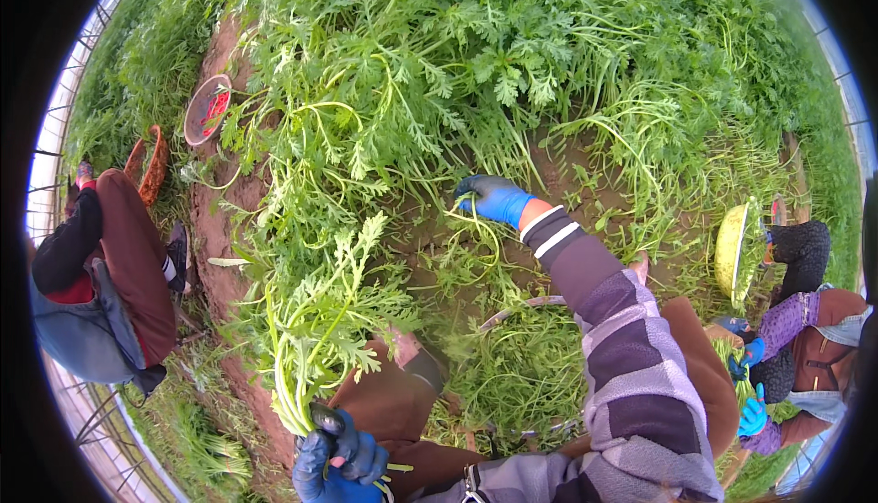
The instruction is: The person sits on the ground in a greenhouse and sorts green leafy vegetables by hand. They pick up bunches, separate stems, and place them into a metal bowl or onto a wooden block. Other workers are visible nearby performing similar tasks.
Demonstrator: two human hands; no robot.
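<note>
Near the bottom, my left hand (pixel 339 458) in a blue and black glove grips a bunch of leafy greens (pixel 298 366), probably garland chrysanthemum. Their pale stems are in the fist and the leaves point up and away from me. My right hand (pixel 495 199), gloved the same way, is stretched forward low over the soil. Its fingers curl around a thin drooping stem (pixel 490 228); the fingertips are partly hidden. Standing greens (pixel 439 78) grow just beyond that hand. Between my knees sits a basin (pixel 504 314) full of loose cut greens (pixel 521 373).
A person (pixel 110 283) crouches at left, near a brown basin (pixel 158 167) and a bowl (pixel 208 111) with red strips. Another person (pixel 816 338) at right holds greens beside a yellow basin (pixel 728 256). Bare soil (pixel 226 228) runs along the left; a bundle (pixel 212 451) lies lower left.
</note>
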